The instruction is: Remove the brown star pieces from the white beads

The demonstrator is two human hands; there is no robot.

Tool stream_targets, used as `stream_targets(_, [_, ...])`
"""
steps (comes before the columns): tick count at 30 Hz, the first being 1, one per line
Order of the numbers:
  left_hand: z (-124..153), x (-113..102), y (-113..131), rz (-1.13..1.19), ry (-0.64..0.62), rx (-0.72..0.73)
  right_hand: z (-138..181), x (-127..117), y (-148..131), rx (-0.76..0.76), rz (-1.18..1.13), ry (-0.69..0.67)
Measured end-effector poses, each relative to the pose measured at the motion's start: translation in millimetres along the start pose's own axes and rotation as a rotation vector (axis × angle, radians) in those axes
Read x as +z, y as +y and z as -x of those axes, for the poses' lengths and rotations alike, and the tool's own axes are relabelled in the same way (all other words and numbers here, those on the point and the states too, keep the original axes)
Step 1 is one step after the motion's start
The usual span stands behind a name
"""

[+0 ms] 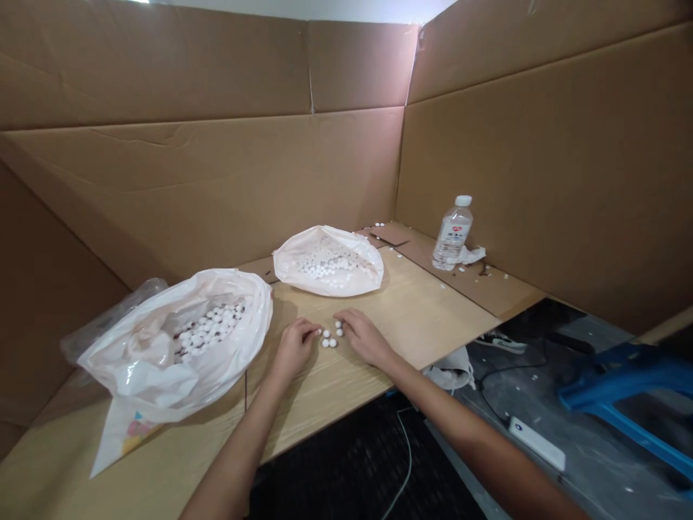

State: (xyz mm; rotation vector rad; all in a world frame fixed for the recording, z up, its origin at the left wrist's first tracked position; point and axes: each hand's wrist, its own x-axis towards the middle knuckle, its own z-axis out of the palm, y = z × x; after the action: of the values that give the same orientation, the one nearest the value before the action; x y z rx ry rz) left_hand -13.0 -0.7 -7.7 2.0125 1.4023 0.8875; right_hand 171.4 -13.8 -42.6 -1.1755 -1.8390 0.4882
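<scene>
- Okay, left hand [295,349] open, palm down, nothing grasped, fingertips just beside the small white round pellets [333,343] on the worktop [411,310].
- Right hand [365,337] also open and empty; pellets lie between both hands.
- Left of left hand: white plastic bag [141,361] holding pellets.
- Ahead of hands: second white bag [328,245], pellets inside.
- Ahead-right of right hand: water bottle [452,232], upright.
</scene>
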Motion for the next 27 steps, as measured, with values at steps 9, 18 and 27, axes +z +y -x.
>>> stream_targets(9, [-1, -1, -11, 0.254, 0.054, -0.124, 0, 0, 1, 0.007, -0.006, 0.031])
stream_targets(18, [-3, -2, -15, 0.206, 0.048, -0.070, 1, 1, 2, 0.005, 0.004, 0.036])
stream_targets(27, [-2, -2, -12, 0.026, 0.059, 0.005, 1, -1, 1, 0.006, 0.002, 0.032])
